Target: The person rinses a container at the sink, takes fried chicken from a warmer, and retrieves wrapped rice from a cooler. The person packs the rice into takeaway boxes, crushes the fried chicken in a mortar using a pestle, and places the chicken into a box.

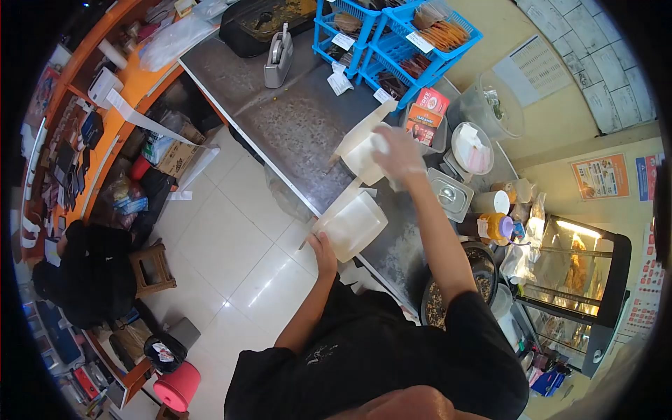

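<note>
My left hand (323,253) grips the near edge of a cream takeaway box (355,227), which is open and partly over the counter's front edge. Farther up the counter lies a second open takeaway box (362,157), its lid raised. Over that box is my right hand (400,159), smeared by motion. It seems to wear a thin clear glove, and something whitish shows at its fingers. Whether the fingers hold anything, I cannot make out.
Blue baskets (420,52) of food stand at the counter's back. Along the wall are a lidded steel container (450,196), a sauce bottle (493,226) and a lit display cabinet (574,280). A black pan (483,262) sits near my right arm. Another person (91,273) is at lower left.
</note>
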A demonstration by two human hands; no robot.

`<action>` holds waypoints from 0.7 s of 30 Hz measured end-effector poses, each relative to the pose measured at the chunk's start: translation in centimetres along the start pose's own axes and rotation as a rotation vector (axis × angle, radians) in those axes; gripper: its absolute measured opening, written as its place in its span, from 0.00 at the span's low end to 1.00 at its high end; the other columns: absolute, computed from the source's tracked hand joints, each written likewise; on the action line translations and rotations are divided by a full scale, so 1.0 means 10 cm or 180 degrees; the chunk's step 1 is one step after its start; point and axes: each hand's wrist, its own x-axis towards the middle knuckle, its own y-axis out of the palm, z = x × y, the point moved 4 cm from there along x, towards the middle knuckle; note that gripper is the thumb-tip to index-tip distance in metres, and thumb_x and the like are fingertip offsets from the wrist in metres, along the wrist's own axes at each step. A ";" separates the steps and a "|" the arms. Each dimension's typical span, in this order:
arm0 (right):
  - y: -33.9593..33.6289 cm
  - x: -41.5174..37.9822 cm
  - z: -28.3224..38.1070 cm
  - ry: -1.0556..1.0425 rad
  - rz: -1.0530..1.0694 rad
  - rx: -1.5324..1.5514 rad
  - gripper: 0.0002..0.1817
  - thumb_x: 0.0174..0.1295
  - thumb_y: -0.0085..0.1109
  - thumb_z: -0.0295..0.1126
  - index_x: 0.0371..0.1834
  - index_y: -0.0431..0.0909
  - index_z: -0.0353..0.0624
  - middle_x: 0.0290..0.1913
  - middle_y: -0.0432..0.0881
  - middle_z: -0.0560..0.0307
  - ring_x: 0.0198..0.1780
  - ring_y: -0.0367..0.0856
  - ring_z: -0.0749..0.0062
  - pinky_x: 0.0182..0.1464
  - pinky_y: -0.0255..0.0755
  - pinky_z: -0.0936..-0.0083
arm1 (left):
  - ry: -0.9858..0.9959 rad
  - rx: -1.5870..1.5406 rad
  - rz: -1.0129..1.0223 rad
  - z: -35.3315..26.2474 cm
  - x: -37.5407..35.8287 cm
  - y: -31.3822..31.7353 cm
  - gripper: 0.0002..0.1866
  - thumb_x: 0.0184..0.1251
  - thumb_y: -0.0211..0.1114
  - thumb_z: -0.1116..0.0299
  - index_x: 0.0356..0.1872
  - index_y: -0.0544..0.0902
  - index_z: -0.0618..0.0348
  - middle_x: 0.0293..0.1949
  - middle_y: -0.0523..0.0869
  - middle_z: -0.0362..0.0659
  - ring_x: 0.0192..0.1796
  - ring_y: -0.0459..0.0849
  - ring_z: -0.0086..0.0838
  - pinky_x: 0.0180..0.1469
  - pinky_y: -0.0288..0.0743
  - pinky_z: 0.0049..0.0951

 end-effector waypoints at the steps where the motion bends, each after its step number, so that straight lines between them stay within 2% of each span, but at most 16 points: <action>1: 0.22 0.23 0.00 -0.0044 0.0278 -0.0079 0.27 0.52 0.63 0.42 0.59 0.75 0.58 0.50 0.80 0.44 0.55 0.77 0.48 0.59 0.70 0.55 | -0.0093 -0.0038 -0.0027 0.02 0.00 -0.01 0.27 0.81 0.42 0.49 0.66 0.59 0.61 0.60 0.69 0.49 0.64 0.67 0.33 0.67 0.61 0.34; 5: 0.96 0.32 -0.24 -0.0249 0.1341 0.0232 0.22 0.56 0.59 0.42 0.56 0.77 0.54 0.54 0.80 0.45 0.58 0.77 0.50 0.62 0.70 0.59 | -0.0142 -0.0019 -0.0072 -0.03 0.01 0.03 0.26 0.81 0.40 0.47 0.62 0.61 0.60 0.58 0.71 0.48 0.62 0.68 0.32 0.65 0.62 0.33; 6: 0.77 0.26 -0.14 0.0062 0.0757 -0.0078 0.19 0.59 0.57 0.39 0.54 0.78 0.51 0.56 0.80 0.47 0.57 0.78 0.51 0.61 0.70 0.60 | -0.0209 0.0091 -0.0090 -0.02 0.02 0.00 0.26 0.81 0.40 0.48 0.62 0.62 0.60 0.57 0.71 0.48 0.62 0.69 0.32 0.65 0.62 0.33; 8: 0.19 -0.09 -0.10 0.0842 -0.0176 0.0262 0.17 0.58 0.57 0.40 0.49 0.80 0.48 0.52 0.82 0.46 0.53 0.81 0.54 0.58 0.73 0.59 | -0.0356 0.0266 -0.0157 0.05 0.04 -0.01 0.25 0.81 0.39 0.48 0.61 0.62 0.61 0.56 0.71 0.47 0.61 0.69 0.33 0.64 0.63 0.33; 10: -0.10 -0.58 -0.20 0.1658 -0.0579 0.0712 0.13 0.61 0.53 0.40 0.40 0.83 0.45 0.43 0.85 0.45 0.48 0.83 0.50 0.53 0.75 0.60 | -0.0153 0.0303 -0.0025 0.22 0.13 -0.08 0.28 0.81 0.39 0.51 0.68 0.59 0.66 0.65 0.65 0.54 0.69 0.61 0.40 0.71 0.52 0.36; 11: 0.06 -0.89 -0.37 0.1636 -0.0452 0.0977 0.13 0.61 0.53 0.40 0.38 0.84 0.45 0.40 0.85 0.46 0.46 0.83 0.48 0.50 0.76 0.60 | -0.0042 0.0336 0.0067 0.26 0.17 -0.10 0.30 0.82 0.38 0.53 0.71 0.57 0.69 0.69 0.61 0.57 0.73 0.57 0.44 0.74 0.47 0.37; 12: 0.27 -1.13 -0.53 0.1607 -0.0337 0.1243 0.13 0.61 0.53 0.40 0.35 0.84 0.45 0.36 0.85 0.47 0.43 0.83 0.47 0.47 0.76 0.60 | -0.0062 0.0569 -0.0075 0.25 0.18 -0.10 0.30 0.82 0.38 0.52 0.71 0.57 0.68 0.69 0.61 0.57 0.73 0.58 0.44 0.74 0.47 0.37; 14: 0.43 -1.33 -0.31 0.1122 0.0088 0.0691 0.11 0.60 0.53 0.37 0.35 0.84 0.45 0.38 0.85 0.47 0.43 0.83 0.48 0.45 0.76 0.59 | -0.0092 0.1070 -0.0324 0.21 0.17 -0.10 0.31 0.81 0.37 0.52 0.72 0.57 0.68 0.69 0.61 0.57 0.73 0.58 0.45 0.74 0.48 0.36; 17: 0.76 -1.35 -0.40 0.0972 0.0346 0.0969 0.12 0.60 0.55 0.38 0.37 0.84 0.44 0.38 0.85 0.45 0.43 0.83 0.49 0.48 0.76 0.60 | -0.0153 0.0422 0.0217 -0.07 0.18 -0.02 0.31 0.81 0.37 0.48 0.70 0.60 0.64 0.66 0.68 0.53 0.69 0.66 0.39 0.71 0.56 0.35; 21: 0.94 -1.34 -0.48 0.0920 0.0064 0.0814 0.11 0.60 0.54 0.37 0.33 0.83 0.44 0.38 0.85 0.46 0.44 0.82 0.48 0.49 0.75 0.60 | 0.0094 0.0860 0.0218 -0.13 0.20 -0.01 0.28 0.82 0.37 0.51 0.66 0.62 0.67 0.63 0.69 0.56 0.67 0.66 0.44 0.70 0.55 0.37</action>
